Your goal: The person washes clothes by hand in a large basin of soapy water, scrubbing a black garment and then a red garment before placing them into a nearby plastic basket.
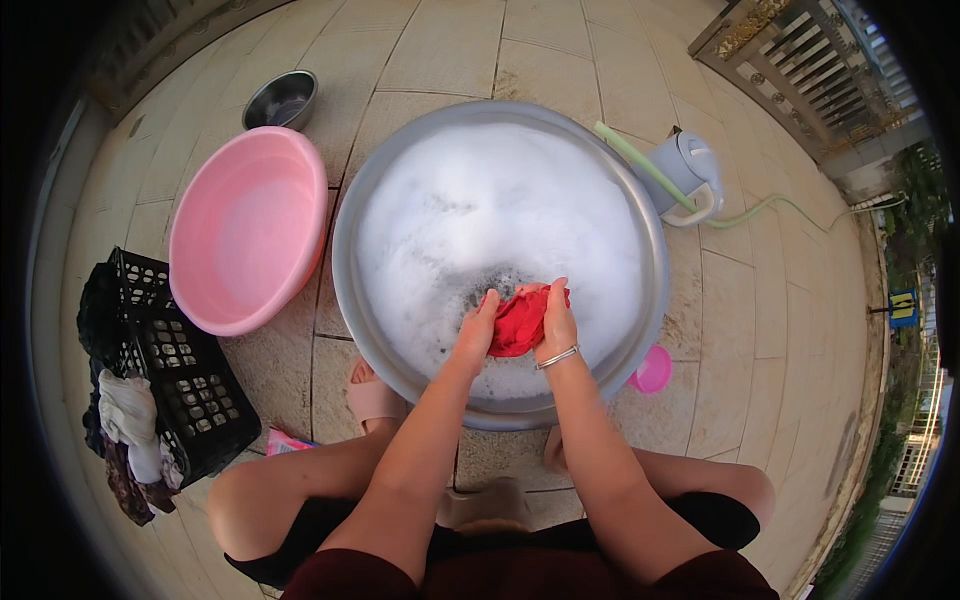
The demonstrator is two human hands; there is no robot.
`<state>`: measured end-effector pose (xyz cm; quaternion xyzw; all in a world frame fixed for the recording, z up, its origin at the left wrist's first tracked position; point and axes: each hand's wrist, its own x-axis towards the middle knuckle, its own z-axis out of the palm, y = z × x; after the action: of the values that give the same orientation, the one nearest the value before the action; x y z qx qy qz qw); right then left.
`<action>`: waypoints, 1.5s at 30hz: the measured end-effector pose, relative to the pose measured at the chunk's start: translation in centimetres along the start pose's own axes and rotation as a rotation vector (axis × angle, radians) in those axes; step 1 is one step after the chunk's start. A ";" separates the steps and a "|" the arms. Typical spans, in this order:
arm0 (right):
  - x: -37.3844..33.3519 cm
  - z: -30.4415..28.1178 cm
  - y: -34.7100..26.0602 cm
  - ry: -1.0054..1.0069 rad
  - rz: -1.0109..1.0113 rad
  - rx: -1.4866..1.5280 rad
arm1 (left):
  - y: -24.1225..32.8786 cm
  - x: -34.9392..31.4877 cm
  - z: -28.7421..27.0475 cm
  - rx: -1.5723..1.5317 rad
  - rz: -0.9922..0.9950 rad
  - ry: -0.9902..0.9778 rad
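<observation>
A bunched red cloth (519, 325) is held between my two hands, over the near half of a wide metal basin (349, 290). White suds (500, 200) fill most of the basin, with darker water showing around the cloth. My left hand (477, 328) closes on the cloth's left side. On its right side, my right hand (556, 322) grips it, a silver bracelet (557, 357) at the wrist. Whether the cloth's underside touches the water is hidden from me.
Left of the basin stand a pink tub (240, 230), a small metal bowl (281, 101) and a black crate (195, 390) with clothes hanging over it. To the right are a grey-blue bucket (680, 165), a green hose (640, 160) and a pink scoop (652, 370).
</observation>
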<state>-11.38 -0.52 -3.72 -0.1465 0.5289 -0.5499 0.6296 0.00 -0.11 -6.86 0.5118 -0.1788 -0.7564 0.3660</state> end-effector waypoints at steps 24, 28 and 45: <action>-6.0 -5.5 -8.0 -0.088 -0.005 -0.648 | 2.0 -3.4 -4.9 -0.272 0.291 0.082; -3.3 -10.2 -6.3 -0.164 -0.128 -1.185 | -0.7 -1.6 -7.6 0.391 0.183 0.309; 2.1 -27.2 -2.9 0.521 0.293 -1.593 | -1.9 0.9 -4.6 1.015 0.347 0.524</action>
<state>-35.84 7.46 -13.36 -0.3446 0.8998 0.0573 0.2614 3.31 0.97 -10.57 0.7557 -0.5027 -0.3539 0.2258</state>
